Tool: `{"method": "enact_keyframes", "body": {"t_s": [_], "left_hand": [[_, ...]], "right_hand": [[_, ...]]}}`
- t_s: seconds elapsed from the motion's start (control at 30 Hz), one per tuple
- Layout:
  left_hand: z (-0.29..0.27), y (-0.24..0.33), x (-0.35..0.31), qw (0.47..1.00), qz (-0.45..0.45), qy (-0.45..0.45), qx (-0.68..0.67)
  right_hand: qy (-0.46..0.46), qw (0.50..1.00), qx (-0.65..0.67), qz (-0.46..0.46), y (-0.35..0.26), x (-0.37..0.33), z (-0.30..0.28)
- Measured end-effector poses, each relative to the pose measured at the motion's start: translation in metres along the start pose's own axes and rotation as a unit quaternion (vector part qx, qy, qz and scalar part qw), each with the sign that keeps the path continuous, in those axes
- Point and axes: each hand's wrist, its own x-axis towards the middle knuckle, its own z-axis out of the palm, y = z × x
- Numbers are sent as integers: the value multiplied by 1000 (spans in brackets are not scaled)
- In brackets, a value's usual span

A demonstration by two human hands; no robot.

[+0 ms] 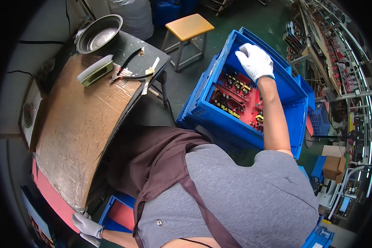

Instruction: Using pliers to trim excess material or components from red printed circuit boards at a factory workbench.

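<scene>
My right hand (pixel 255 61), in a white glove, is over the large blue crate (pixel 202 97). Its fingers are curled; whatever they may hold is hidden beneath them. Inside the crate lie several red circuit boards (pixel 235 84) with yellow and black components, below and left of my wrist. At the lower left, my left hand (pixel 87 226), also gloved in white, is beside the edge of a pink sheet (pixel 56 192) and the near corner of the worktable. Its fingers are extended with the thumb apart, and nothing shows in them.
Cardboard (pixel 84 120) covers the worktable, which carries a brush (pixel 96 71), pliers (pixel 130 76) and a metal bowl (pixel 100 35). A stool (pixel 189 27) stands beyond. Another blue bin (pixel 107 219) sits near my left forearm; racks with boards (pixel 339 62) line the right.
</scene>
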Motion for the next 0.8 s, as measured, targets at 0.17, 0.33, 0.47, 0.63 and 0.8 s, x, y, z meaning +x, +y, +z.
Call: {"method": "enact_keyframes", "body": {"t_s": [0.17, 0.33, 0.47, 0.63, 0.8], "left_hand": [[41, 35, 4, 997, 72, -4, 22], [44, 73, 2, 997, 52, -36, -37], [21, 41, 2, 997, 61, 3, -36], [-2, 68, -59, 995, 23, 56, -82], [-10, 50, -58, 983, -6, 77, -168]], "right_hand": [[-215, 972, -14, 98, 106, -30, 100], [-213, 964, -28, 159, 96, -11, 171], [-180, 969, -25, 166, 80, 30, 214], [-254, 901, 349, 51, 4, 74, 196], [-149, 894, 239, -348, -220, 119, 57]]}}
